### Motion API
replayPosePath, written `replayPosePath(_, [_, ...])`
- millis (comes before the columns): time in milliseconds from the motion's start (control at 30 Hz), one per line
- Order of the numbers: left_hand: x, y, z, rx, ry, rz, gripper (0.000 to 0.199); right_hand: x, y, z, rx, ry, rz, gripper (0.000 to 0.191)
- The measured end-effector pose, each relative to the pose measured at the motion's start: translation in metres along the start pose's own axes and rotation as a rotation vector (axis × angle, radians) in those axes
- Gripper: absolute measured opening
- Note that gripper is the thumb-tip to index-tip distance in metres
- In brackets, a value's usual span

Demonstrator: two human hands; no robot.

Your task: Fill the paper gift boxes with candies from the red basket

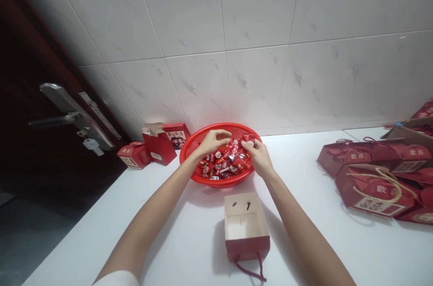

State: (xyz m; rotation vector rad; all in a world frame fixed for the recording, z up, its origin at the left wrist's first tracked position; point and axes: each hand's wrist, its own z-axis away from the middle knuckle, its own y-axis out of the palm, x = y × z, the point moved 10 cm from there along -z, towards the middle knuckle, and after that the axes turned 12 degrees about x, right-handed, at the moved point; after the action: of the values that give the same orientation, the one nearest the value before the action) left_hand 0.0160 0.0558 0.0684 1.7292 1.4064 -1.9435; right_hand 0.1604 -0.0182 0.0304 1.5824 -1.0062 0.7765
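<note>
A red plastic mesh basket (189,176) stands on the white table, heaped with small wrapped candies (221,166) in red and silver. My left hand (214,140) hovers over its left side, fingers apart and curved above the sweets, with nothing visible in them. At the right rim, my right hand (260,156) pinches a red wrapped candy (249,138) between thumb and fingers. Nearer me, between my forearms, an open dark red gift box (246,249) shows its pale inside and a cord handle at the front. No candies show inside it.
Several closed red gift boxes with cord handles (375,191) crowd the right side, near a cardboard carton (406,129). A small red box (134,155) and a red paper bag (159,146) stand back left. A tiled wall (264,87) rises behind; a dark door (27,150) is left.
</note>
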Motion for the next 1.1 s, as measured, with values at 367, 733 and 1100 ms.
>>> replayPosePath(367, [0.017, 0.105, -0.007, 0.555, -0.084, -0.743, 0.032, 0.005, -0.005, 0.0, -0.051, -0.06, 0.026, 0.035])
replayPosePath(733, [0.011, 0.041, -0.019, 0.121, -0.069, -0.338, 0.029, -0.002, -0.012, -0.001, -0.141, -0.066, -0.219, 0.037])
replayPosePath(1100, [-0.01, 0.039, -0.009, 0.032, 0.015, 0.23, 0.035, 0.0, -0.01, -0.002, -0.101, -0.089, -0.277, 0.031])
